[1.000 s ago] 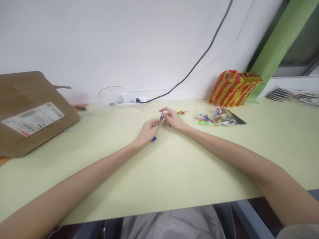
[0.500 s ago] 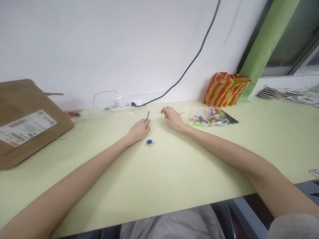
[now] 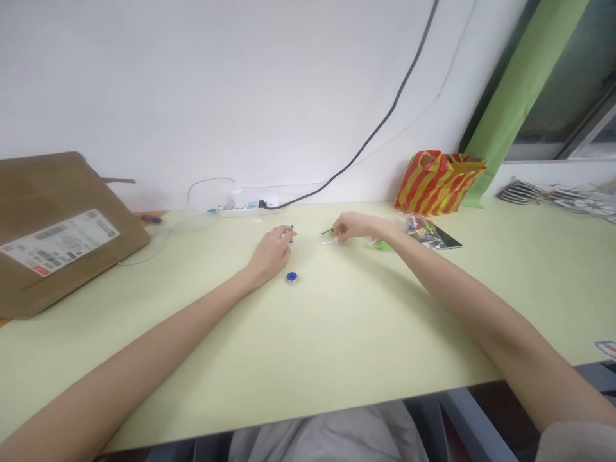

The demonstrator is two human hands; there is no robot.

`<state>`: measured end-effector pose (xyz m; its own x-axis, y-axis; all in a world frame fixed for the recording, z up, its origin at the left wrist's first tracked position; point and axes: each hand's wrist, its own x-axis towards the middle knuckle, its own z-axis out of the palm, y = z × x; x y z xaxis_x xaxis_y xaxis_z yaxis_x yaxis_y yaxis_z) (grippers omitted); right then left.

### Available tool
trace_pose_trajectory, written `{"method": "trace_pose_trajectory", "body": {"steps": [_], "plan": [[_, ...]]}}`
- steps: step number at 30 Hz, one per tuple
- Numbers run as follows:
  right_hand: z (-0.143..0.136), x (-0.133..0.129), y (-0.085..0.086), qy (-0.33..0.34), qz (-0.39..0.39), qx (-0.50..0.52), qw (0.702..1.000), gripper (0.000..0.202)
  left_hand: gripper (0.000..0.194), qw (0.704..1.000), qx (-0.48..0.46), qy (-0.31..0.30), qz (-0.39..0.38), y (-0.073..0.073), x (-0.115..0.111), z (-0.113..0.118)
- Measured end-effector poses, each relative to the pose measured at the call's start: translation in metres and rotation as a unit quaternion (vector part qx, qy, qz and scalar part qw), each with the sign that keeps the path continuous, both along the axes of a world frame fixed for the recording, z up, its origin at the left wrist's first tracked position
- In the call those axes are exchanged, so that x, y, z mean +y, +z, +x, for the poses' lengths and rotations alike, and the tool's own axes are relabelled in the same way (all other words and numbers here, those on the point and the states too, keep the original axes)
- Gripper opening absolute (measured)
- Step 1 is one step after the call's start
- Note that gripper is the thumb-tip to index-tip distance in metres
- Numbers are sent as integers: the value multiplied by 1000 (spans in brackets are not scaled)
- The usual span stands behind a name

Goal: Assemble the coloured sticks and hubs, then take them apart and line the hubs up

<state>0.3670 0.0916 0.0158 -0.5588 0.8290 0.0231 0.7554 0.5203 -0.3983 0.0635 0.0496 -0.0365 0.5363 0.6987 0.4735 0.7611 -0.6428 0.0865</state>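
My left hand [image 3: 272, 251] rests on the table, its fingers closed about a small blue plastic stick [image 3: 291, 233]. Below those fingers lies a small round disc-shaped piece [image 3: 291, 277] with a blue top and a clear rim. To the right, my right hand [image 3: 355, 226] is in a pinch low over the tabletop. A thin white piece [image 3: 328, 242] sticks out to the left from its fingertips. Beside it are a thin black piece [image 3: 326, 231] and a speck of green at the fingers. How these join is too small to tell.
Behind my right forearm lie clear bags of colourful small parts [image 3: 423, 230] and a dark flat object [image 3: 447, 237]. A striped bag [image 3: 436, 183] stands at the wall. A power strip [image 3: 245, 206] with a black cable [image 3: 359, 151] is at the back; a cardboard parcel [image 3: 72, 192] is left.
My right hand has moved slightly right and closed from spread fingers to a pinch, with white and black pieces now showing by it. My left hand stays with the blue stick. The view shifted slightly.
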Motion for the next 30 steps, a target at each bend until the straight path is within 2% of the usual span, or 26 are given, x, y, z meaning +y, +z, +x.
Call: {"method": "trace_pose_trajectory", "body": {"steps": [3,5,8,9,12,16,20,22,26,30], "plan": [[-8,-4,-3,23,12,11,1000,7,48,998,-43,-14,51,6,-13,1],[-17,-14,-7,25,64,45,997,9,44,993,-96,-11,60,11,-24,4],[-35,-46,-17,-16,185,135,973,10,29,982,-185,-4,25,18,-47,10],[-42,-60,-22,-40,204,171,963,10,23,979,-203,-1,2,20,-56,12],[-63,-105,-38,-78,164,263,947,8,22,977,-200,-20,-66,22,-80,15],[-82,-139,-53,-71,125,331,933,4,22,985,-154,-53,-58,19,-96,17],[-87,-141,-56,-40,156,382,910,2,19,980,-172,-76,-62,16,-94,23],[-85,-141,-53,-20,154,388,909,4,18,977,-182,-83,-68,16,-94,25],[-82,-147,-44,27,103,406,908,11,21,979,-181,-78,-61,17,-96,22],[-83,-146,-44,18,15,471,882,24,23,990,-121,-75,-8,15,-93,17]]}}
